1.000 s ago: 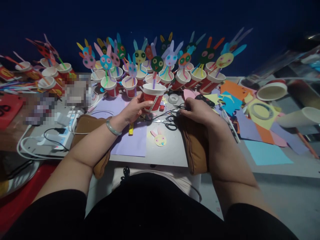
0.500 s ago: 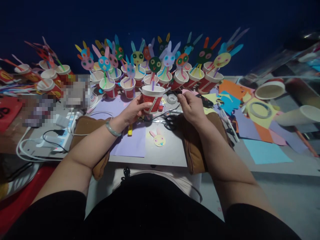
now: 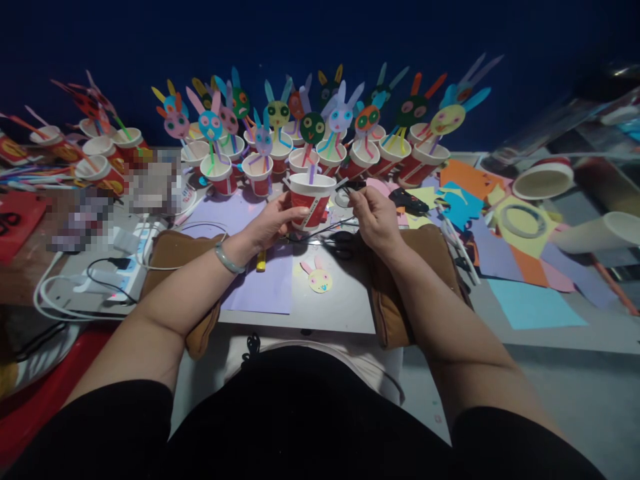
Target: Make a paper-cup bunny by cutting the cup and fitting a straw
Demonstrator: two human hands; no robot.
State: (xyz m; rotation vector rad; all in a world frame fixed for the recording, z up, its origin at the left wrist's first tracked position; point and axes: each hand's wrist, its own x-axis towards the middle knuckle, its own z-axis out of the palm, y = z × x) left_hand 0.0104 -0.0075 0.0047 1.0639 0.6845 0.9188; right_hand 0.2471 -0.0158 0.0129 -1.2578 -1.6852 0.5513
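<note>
My left hand is wrapped round a red and white paper cup, held upright above the table with its mouth up. Short pale straw-like ends stick out on both sides near the rim. My right hand is closed in a pinch just right of the cup, apart from its wall. Whatever lies between those fingertips is too small to make out. Below the cup, a yellow paper rabbit head with pink ears lies flat on the table. Black scissors lie between the hands, partly in shadow.
Several cups with paper rabbit heads on straws stand behind, such as a front cup. Brown cushions lie under both forearms. A power strip with cables is at left; coloured paper scraps and a tape roll are at right.
The cup in my left hand has shifted slightly right and tilted a little. My right hand has moved left, closer to the straw-like end beside the cup.
</note>
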